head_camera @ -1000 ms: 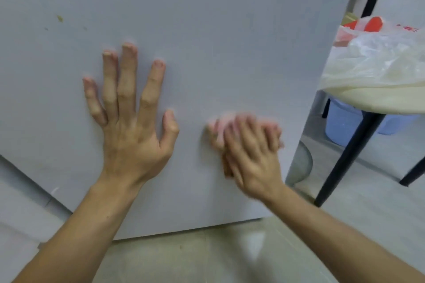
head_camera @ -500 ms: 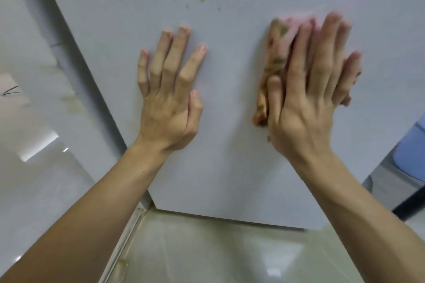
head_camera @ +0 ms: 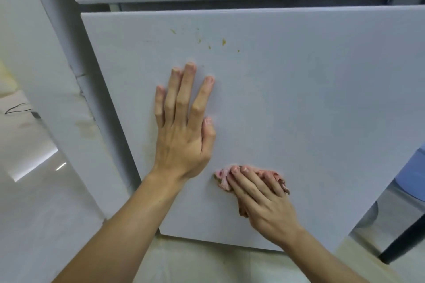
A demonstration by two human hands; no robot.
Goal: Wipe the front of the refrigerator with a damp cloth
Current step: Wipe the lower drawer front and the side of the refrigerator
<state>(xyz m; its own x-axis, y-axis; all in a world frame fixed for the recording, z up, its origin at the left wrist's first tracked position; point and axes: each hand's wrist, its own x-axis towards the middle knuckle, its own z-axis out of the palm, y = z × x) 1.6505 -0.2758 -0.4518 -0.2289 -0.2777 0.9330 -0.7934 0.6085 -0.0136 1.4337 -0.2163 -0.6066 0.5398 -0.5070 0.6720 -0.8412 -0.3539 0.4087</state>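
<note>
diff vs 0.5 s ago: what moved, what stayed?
The right hand swept the pink cloth down the refrigerator door, from beside the fingers of the left hand to below its thumb. The left hand stays flat on the door, the cloth stays under the right fingers, and specks remain near the top.

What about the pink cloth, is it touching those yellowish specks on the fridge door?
Apart. Head view: the cloth sits under the right hand low on the door; the specks lie far above it.

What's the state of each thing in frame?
left hand, flat, fingers straight, pressed on the door.
right hand, fingers pressing the cloth against the door.
cloth, bunched, soiled, low on the door.
door, yellow-green specks near its top, not yet wiped.
</note>
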